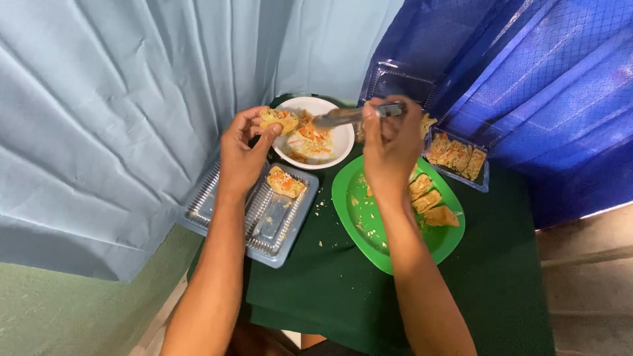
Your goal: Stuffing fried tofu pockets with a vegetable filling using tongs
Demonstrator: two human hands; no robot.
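Fingers of your left hand (242, 155) were pinched around a stuffed tofu piece (278, 120), holding it just over the near rim of the white bowl (339, 142). Your right hand (390, 146) was clenched on a metal spoon (349, 116), whose tip reached into the shredded vegetable filling (311, 135) in that bowl, close beside the held piece. Below your left hand sat a clear plastic tray (217, 198) on the green surface (330, 283), with one filled tofu piece (285, 182) lying in its far end. Under your right wrist lay a green oval plate (369, 237) carrying several fried tofu pieces (432, 201) and scattered crumbs. Farther right, another clear tray (484, 178) held more tofu pieces (455, 155), with its open lid (395, 82) leaning against the blue cloth (560, 99). Pale blue cloth (119, 118) hung on the left.
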